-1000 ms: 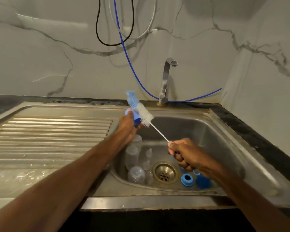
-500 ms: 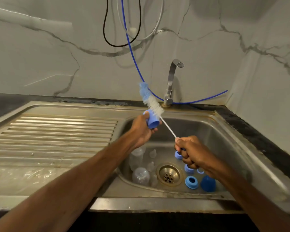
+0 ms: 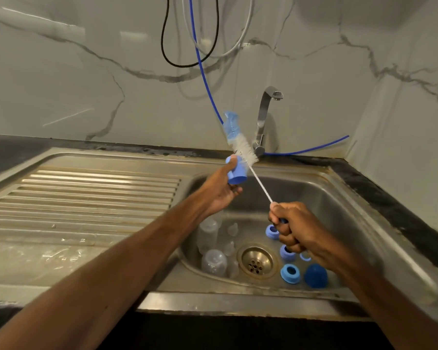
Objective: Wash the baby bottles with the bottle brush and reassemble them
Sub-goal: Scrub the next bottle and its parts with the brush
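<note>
Bottle brush [image 3: 242,145] handle is clenched in right hand [image 3: 296,231]; left hand [image 3: 219,190] grips blue cap [image 3: 235,173] just beside the bristles, above sink [image 3: 334,198].

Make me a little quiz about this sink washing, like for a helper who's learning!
1. True or false: the left hand holds a light blue plastic cap.
2. Which hand grips the long white bristle bottle brush? A) left B) right
3. Fill in: the clear plastic baby bottles lie in the steel sink, ___ of its round metal drain.
Key: 1 true; 2 B, the right hand; 3 left.
</note>
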